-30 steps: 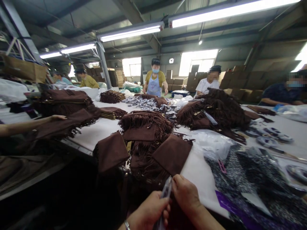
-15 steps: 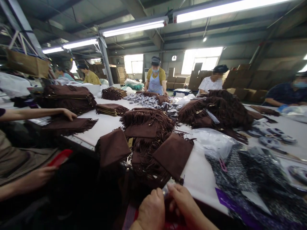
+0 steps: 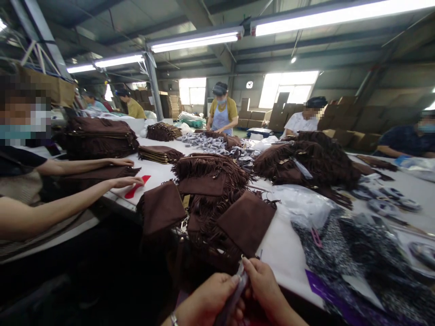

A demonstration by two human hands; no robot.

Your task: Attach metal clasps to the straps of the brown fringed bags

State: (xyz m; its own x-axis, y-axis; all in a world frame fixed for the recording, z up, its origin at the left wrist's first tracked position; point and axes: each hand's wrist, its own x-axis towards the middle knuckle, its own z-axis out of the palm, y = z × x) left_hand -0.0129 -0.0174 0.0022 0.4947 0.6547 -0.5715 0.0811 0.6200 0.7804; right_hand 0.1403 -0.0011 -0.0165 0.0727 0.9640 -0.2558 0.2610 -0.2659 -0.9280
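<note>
Close in front of me at the bottom of the view, my left hand and my right hand are closed on a narrow grey strip, which looks like a wrapped strap. Its tip is pinched by the right thumb and fingers, while the left thumb presses it lower down. The strip's lower end runs out of view. Just beyond lie brown fringed bags, heaped at the table's near edge. A metal clasp hangs among them.
A co-worker's hand is at a red strip on the white table. More brown bags are piled at right, near clear plastic and black-and-white speckled material. Grey wrapped pieces lie farther back.
My hands have shifted and the grey strip now shows between them. At left, the co-worker has leaned in and put the red strip on the table.
</note>
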